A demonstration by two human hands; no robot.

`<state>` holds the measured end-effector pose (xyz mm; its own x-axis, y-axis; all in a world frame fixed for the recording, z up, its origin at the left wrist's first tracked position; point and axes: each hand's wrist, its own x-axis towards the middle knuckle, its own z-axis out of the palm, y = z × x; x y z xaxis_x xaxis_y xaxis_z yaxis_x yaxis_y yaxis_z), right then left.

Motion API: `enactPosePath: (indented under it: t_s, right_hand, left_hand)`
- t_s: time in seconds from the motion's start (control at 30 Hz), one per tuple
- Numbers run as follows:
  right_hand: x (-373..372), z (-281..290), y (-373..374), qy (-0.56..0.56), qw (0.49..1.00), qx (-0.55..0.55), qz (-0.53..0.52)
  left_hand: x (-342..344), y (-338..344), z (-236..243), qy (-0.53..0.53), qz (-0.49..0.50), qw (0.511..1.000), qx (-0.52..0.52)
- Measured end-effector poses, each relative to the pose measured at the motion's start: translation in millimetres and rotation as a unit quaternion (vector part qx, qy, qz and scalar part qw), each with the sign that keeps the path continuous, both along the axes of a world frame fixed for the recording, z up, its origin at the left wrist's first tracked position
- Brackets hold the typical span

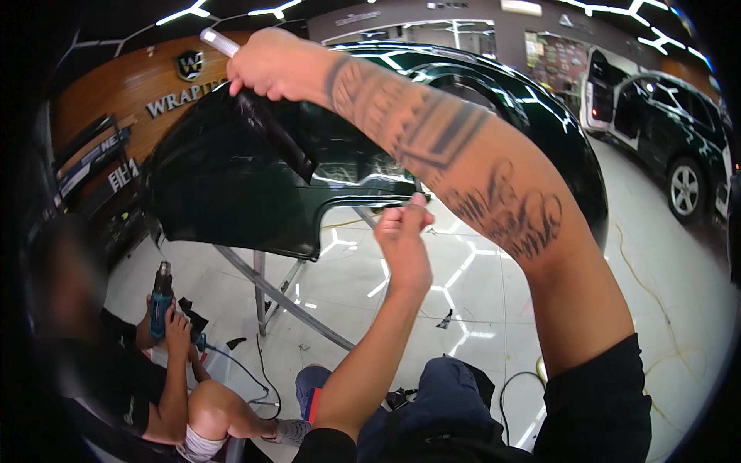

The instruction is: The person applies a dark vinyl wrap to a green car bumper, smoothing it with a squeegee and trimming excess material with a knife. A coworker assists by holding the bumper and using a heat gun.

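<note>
A large glossy dark green car body panel [231, 181] with a wheel-arch cutout rests on a grey metal stand in front of me. My right hand [266, 65], on a tattooed arm, reaches across to the upper left. It is closed around a long thing with a pale silver end [220, 42]; a dark, shiny length [270, 139] hangs below the fist against the panel. I cannot make out its kind. Beside the cutout's upper edge, my left hand [405, 228] is closed in a pinch at the panel's rim. What lies between its fingertips is too small to tell.
At lower left a seated co-worker [131, 386] holds a blue heat gun [160, 301], nozzle upward. The grey stand's leg [285, 297] slants across below the panel. Cords and dark scraps [444, 319] lie on the shiny floor. A dark car [671, 131] stands at right, door open.
</note>
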<state>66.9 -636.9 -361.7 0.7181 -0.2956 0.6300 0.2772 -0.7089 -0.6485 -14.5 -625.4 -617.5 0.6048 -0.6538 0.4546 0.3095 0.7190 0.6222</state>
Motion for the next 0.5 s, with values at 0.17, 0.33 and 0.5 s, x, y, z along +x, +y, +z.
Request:
enactPosePath:
  t_s: [0.17, 0.33, 0.5]
  right_hand:
    - [102.0, 100.7, -7.1, -0.148, 0.988, 0.039, -0.007]
    - [64.3, 131.4, 40.3, -0.254, 0.961, 0.028, 0.102]
    - [-150.9, 83.4, 15.3, -0.241, 0.969, -0.045, -0.04]
  left_hand:
    - [5.3, 7.5, 6.5, 0.015, -0.126, 0.992, 0.023]
    - [52.9, 33.2, -3.5, -0.3, -0.289, 0.887, 0.197]
    - [90.5, 91.7, -9.1, -0.541, -0.237, 0.802, 0.089]
